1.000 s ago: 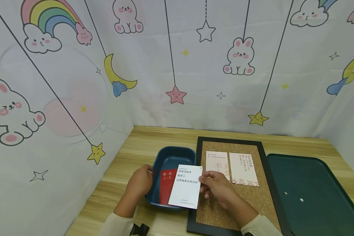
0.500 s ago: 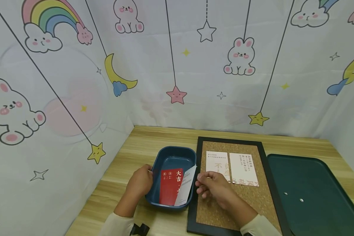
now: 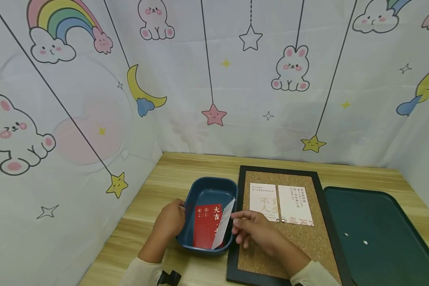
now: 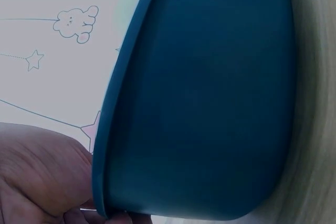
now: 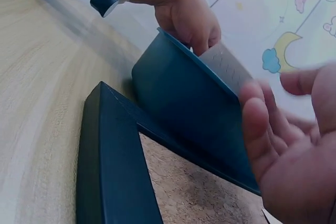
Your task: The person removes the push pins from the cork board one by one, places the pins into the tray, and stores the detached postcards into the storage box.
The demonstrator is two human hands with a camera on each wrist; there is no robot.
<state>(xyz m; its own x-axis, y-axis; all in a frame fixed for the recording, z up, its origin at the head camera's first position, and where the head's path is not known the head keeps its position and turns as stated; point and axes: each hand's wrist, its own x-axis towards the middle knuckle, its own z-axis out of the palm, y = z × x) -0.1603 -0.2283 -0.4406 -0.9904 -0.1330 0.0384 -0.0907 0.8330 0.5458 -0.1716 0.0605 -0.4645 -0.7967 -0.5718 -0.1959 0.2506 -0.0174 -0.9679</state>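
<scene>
A deep blue plastic basin (image 3: 209, 184) sits on the table. My left hand (image 3: 169, 219) grips its left rim; the left wrist view shows the fingertips (image 4: 118, 217) at that rim. Inside lies a red card (image 3: 204, 224) with gold-white characters. A white card (image 3: 224, 224) leans in the basin's right side, tilted steeply, its top edge near the right rim. My right hand (image 3: 255, 228) is just right of it, fingertips close by the card and rim. In the right wrist view, the right hand's fingers (image 5: 257, 124) are spread loosely, with nothing between fingers and thumb.
A black-framed cork board (image 3: 259, 254) lies directly right of the basin under my right hand. Two printed cards are on it, a left card (image 3: 262, 194) and a right card (image 3: 296, 204), with small metallic pins at their lower corners. Further right lies a dark green tray (image 3: 379, 222) holding two small pins (image 3: 365, 242).
My right hand has let go of the white card, which has dropped into the basin and stands tilted more steeply. That hand has since edged left toward the card. The left hand stays put.
</scene>
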